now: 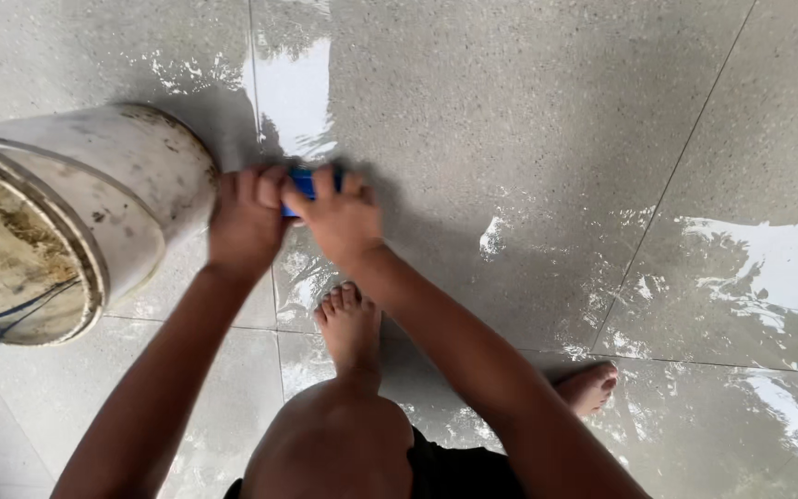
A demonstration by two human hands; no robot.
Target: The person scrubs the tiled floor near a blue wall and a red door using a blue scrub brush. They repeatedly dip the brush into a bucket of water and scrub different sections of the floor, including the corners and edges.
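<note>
On a wet floor [528, 120] of large grey speckled tiles, seen from above by a person squatting, two bare arms reach forward and meet over a small blue object [304, 182], probably a scrubbing brush or sponge, though only a sliver of blue shows between the fingers. The left hand [247, 222] is curled around the object's left end, fingers folded over the top, and the right hand [342, 217] grips its right end the same way, so both hands are clenched on it together and press it against the tile. The blue object sits near the middle of the view, right at a grout line and just to the right of a bucket [117, 189]. That bucket is a dirty off-white plastic pail tipped on its side at the left edge, its open mouth facing left and toward the viewer, its base almost touching the left hand. Its inside is stained brown with dried grime, and a thin dark wire handle hangs across the lower rim; no liquid can be seen in it. Puddles and streaks of water shine on the tiles, brightest above the hands and at the far right. Below the hands are a bare knee, a bare foot [351, 328] pointing forward, and a second foot [588, 386] off to the right.
</note>
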